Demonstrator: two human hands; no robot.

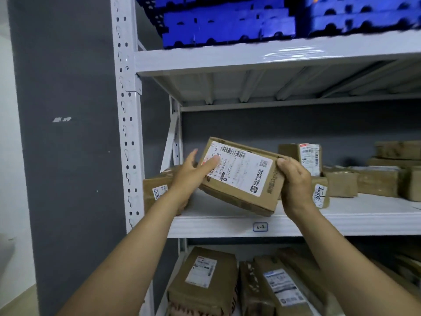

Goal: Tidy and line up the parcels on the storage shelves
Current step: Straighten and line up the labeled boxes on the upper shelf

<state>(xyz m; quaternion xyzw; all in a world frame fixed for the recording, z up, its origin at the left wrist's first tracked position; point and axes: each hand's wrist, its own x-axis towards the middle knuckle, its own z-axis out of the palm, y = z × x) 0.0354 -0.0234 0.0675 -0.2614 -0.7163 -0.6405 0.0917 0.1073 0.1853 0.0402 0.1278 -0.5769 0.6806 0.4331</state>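
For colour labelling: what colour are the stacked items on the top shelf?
Bright blue; the stacked items show best in the head view.

Parcel storeroom: metal shelving [127,110], labelled boxes [341,181].

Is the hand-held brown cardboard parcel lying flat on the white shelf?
No, the left hand and right hand hold the brown cardboard parcel steeply tilted.

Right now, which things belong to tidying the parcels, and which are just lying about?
Job: tilted box, held by left hand and right hand; middle-shelf parcels; lower-shelf parcels.
Lying about: blue plastic stack on the top shelf; grey wall.
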